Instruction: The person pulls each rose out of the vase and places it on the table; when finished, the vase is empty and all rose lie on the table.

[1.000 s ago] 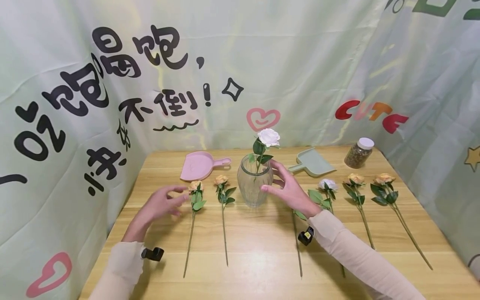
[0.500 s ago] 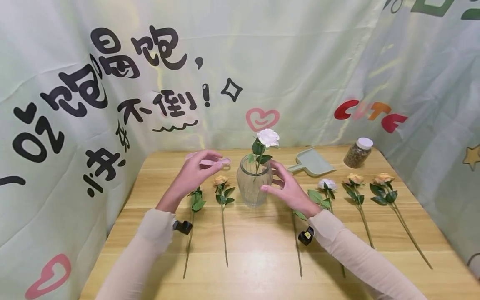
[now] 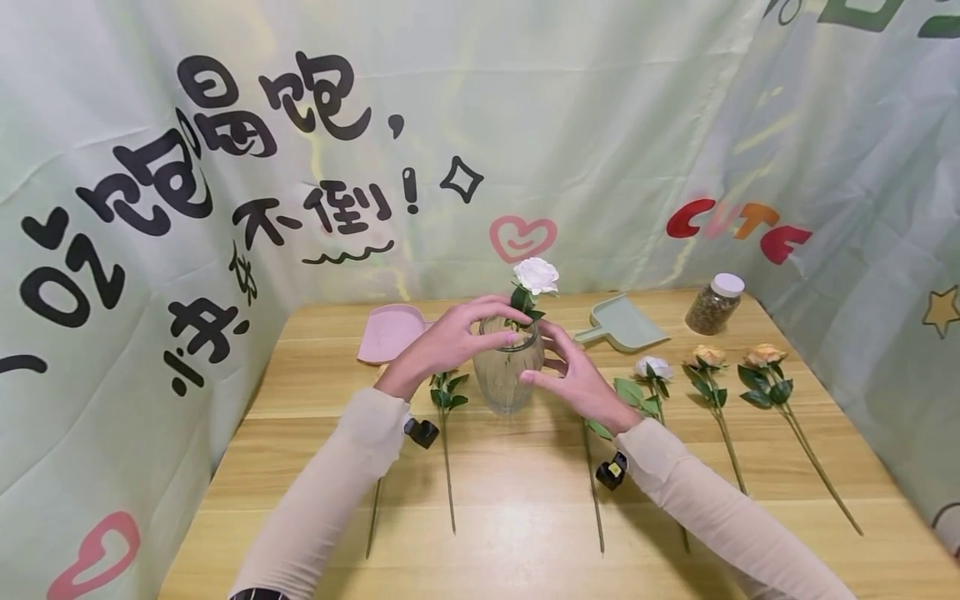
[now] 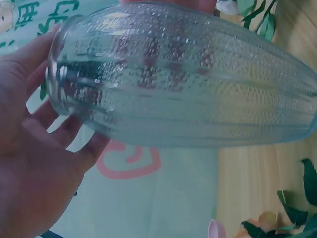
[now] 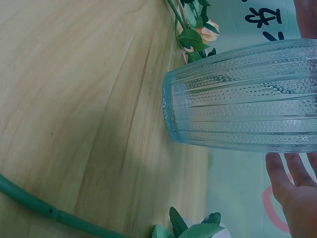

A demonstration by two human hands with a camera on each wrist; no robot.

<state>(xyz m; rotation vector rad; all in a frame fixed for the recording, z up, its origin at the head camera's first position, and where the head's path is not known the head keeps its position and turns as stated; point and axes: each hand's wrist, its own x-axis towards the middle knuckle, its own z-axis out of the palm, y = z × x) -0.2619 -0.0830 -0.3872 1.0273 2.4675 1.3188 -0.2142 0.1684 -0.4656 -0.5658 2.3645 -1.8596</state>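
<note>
The clear ribbed glass vase (image 3: 504, 385) stands upright on the table, with a white rose (image 3: 536, 275) rising out of its mouth. My left hand (image 3: 461, 335) is at the vase's rim, thumb in front and fingers reaching behind. The left wrist view shows these fingers round the neck of the vase (image 4: 178, 94). From the right, my right hand (image 3: 581, 383) holds the vase's side, its thumb in front. In the right wrist view the base of the vase (image 5: 173, 106) sits on the wood.
A yellow rose (image 3: 448, 433) and another stem lie left; a white rose (image 3: 654, 369), yellow roses (image 3: 707, 358) and a partly hidden stem (image 3: 592, 483) lie right. Behind are a pink dustpan (image 3: 392, 332), a grey-green dustpan (image 3: 628, 323) and a lidded jar (image 3: 714, 307).
My left hand has moved right, from beside the leftmost rose, past the pink dustpan, to the vase's rim. The right hand and the vase have stayed in place.
</note>
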